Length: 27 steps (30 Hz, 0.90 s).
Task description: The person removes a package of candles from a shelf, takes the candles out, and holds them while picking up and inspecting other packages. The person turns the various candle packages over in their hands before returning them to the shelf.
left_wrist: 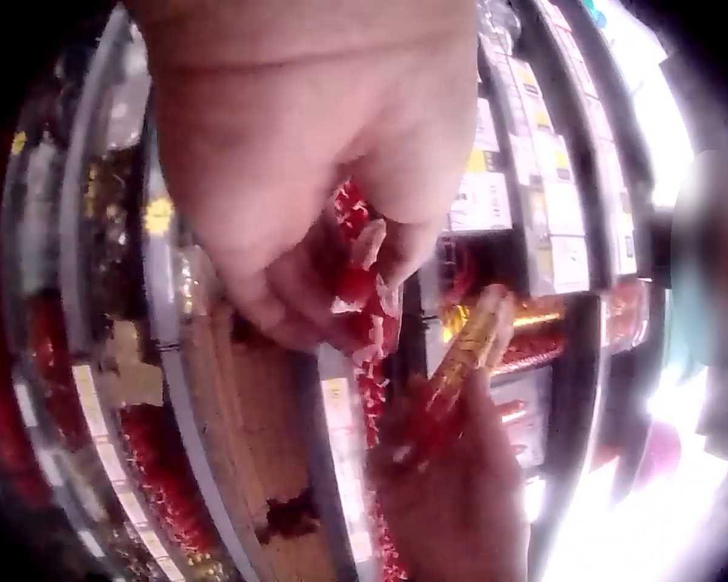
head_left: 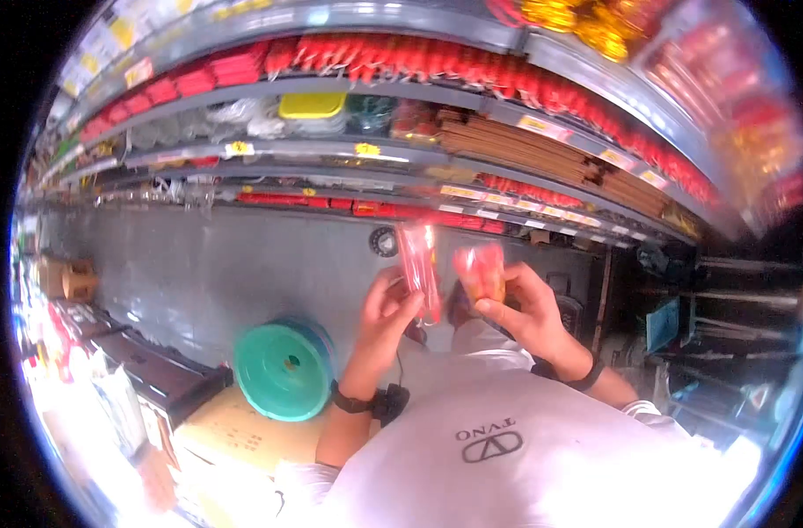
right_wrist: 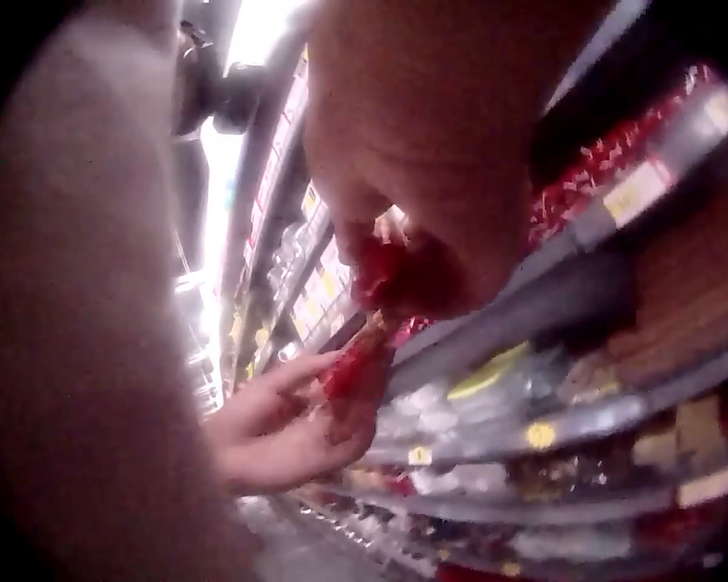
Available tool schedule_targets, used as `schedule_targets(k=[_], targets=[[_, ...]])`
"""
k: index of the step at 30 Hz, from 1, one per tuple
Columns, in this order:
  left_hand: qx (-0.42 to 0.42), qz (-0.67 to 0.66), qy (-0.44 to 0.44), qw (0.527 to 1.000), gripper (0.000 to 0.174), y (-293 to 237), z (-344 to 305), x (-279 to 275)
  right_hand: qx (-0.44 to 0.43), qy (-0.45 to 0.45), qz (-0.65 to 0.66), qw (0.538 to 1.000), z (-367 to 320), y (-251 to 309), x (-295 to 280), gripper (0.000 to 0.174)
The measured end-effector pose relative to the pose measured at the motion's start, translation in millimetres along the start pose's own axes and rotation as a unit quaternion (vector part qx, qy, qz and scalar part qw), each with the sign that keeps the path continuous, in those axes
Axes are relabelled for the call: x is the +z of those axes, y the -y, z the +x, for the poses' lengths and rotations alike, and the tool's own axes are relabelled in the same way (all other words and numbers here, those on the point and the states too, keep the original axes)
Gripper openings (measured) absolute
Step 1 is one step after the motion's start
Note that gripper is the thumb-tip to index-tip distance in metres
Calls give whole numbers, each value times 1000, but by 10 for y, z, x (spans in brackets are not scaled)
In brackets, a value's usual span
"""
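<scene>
In the head view, the left hand [head_left: 391,308] pinches a long, clear-wrapped red packet [head_left: 419,264], which stands roughly upright. To its right, the right hand [head_left: 535,312] grips a shorter red packet [head_left: 481,271] in clear wrap with some yellow on it, thumb across its lower part. The two packets are close together with a gap between them. In the left wrist view, the left hand [left_wrist: 316,182] curls round its red packet [left_wrist: 367,303], and the right hand [left_wrist: 455,497] holds the red and gold one [left_wrist: 461,352]. The right wrist view shows both hands dimly.
Shelves in front carry rows of red packets [head_left: 366,55], a yellow-lidded box [head_left: 312,106] and brown bundled sticks [head_left: 516,145]. On the left, a green basin [head_left: 283,371] rests by a cardboard box [head_left: 234,433]. Grey floor [head_left: 199,273] lies below the shelves.
</scene>
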<state>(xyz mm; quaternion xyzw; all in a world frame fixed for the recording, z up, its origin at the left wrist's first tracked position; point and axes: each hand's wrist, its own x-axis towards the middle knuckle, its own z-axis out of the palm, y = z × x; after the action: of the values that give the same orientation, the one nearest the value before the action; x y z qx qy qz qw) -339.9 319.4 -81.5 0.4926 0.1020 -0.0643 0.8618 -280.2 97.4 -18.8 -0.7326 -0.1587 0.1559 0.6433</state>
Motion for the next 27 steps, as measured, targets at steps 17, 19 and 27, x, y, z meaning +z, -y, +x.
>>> schedule_targets(k=[17, 19, 27], targets=[[-103, 130, 170, 971, 23, -650, 112, 1671, -528, -146, -414, 727, -269, 494, -1472, 26], [-45, 185, 247, 950, 27, -597, 254, 1738, -526, -141, -424, 723, -278, 505, -1584, 26], [-7, 155, 140, 978, 28, -521, 366, 2266, -400, -248, -320, 823, -280, 373, -1756, 45]])
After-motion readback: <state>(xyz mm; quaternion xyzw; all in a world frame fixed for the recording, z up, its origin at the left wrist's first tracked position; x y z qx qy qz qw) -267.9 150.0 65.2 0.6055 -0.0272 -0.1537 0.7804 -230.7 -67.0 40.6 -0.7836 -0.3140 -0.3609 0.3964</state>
